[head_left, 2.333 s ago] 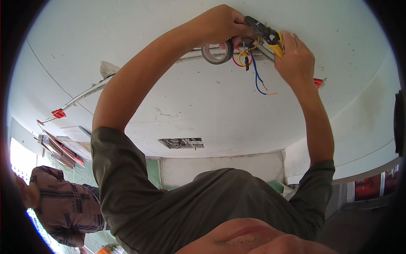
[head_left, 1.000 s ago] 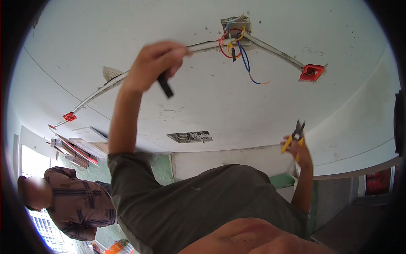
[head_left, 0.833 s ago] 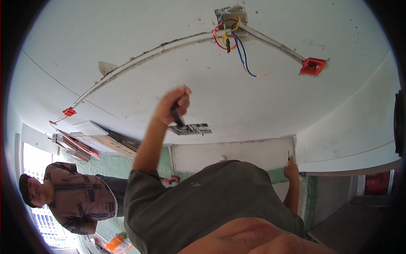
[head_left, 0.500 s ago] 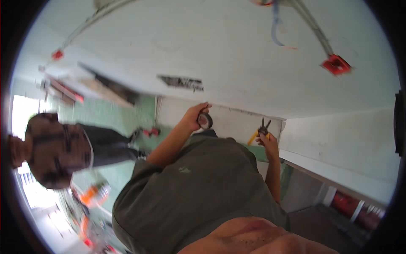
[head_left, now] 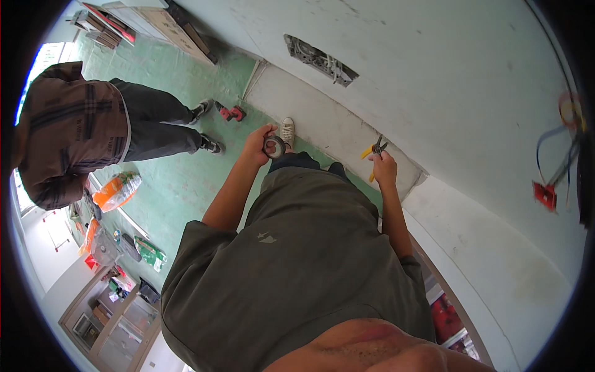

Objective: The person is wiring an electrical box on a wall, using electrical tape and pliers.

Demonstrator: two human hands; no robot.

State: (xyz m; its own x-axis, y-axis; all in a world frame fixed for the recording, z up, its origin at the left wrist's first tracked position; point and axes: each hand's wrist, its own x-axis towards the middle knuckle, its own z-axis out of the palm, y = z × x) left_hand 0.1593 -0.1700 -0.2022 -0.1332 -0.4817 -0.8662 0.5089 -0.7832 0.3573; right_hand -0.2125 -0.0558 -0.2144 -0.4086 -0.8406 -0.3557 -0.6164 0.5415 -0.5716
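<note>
My left hand [head_left: 255,146] is closed on a roll of black tape [head_left: 266,149], held out in front of my waist with its round hole showing. My right hand [head_left: 385,168] grips a pair of pliers [head_left: 379,148] with yellow handles and dark jaws. The jaws point away from me toward the wall, touching nothing that I can make out. Both hands are well apart, one at each side of my body. In the wall ahead is a rectangular recess [head_left: 320,60] with loose wires hanging out of it.
A person [head_left: 77,121] stands at the left. Near their shoes a red cordless drill [head_left: 230,113] rests on the green floor. An orange and clear bag [head_left: 116,192] lies behind. At right, a red wall box [head_left: 545,196] hangs near loose wires. Boards [head_left: 170,31] lean far left.
My view has tilted and turned, so more floor shows and the wall recess and red box sit elsewhere in the picture. Both hands keep hold of the tape and the pliers.
</note>
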